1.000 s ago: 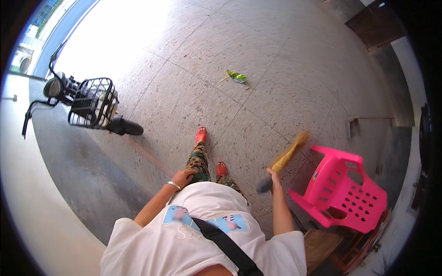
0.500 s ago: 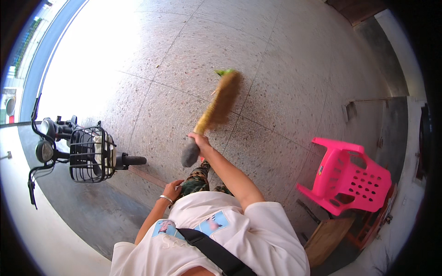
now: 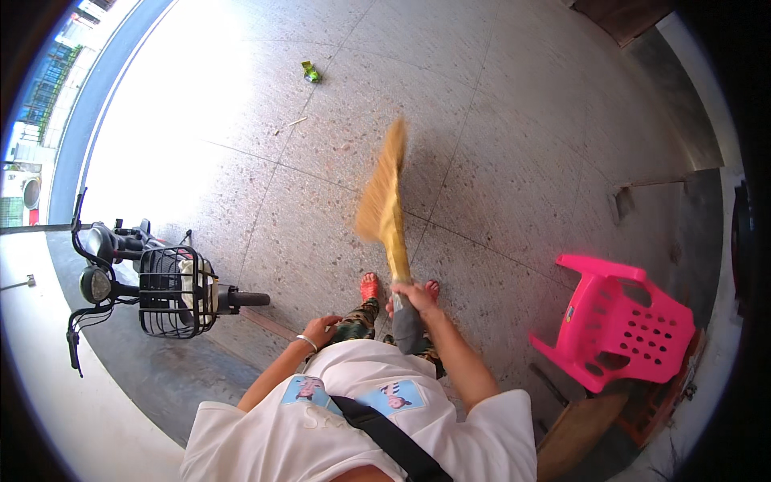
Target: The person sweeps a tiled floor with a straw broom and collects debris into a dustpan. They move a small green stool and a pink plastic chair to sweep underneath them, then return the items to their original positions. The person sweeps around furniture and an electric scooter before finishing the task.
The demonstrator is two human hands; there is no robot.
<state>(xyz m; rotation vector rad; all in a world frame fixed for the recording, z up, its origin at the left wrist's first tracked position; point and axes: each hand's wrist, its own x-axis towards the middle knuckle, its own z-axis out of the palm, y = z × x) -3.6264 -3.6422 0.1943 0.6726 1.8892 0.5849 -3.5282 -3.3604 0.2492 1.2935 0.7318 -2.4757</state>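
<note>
**What cannot be made out around the hands**

The bristle head of the broom (image 3: 384,197), ahead of the right hand (image 3: 415,297), is smeared by motion blur. Its grey handle end is partly hidden below that hand. The fingers of the left hand (image 3: 323,328) are hidden against the patterned trousers. Far ahead of both hands, a small green scrap (image 3: 310,72) is too small to identify. The floor ahead-left is washed out by glare.
</note>
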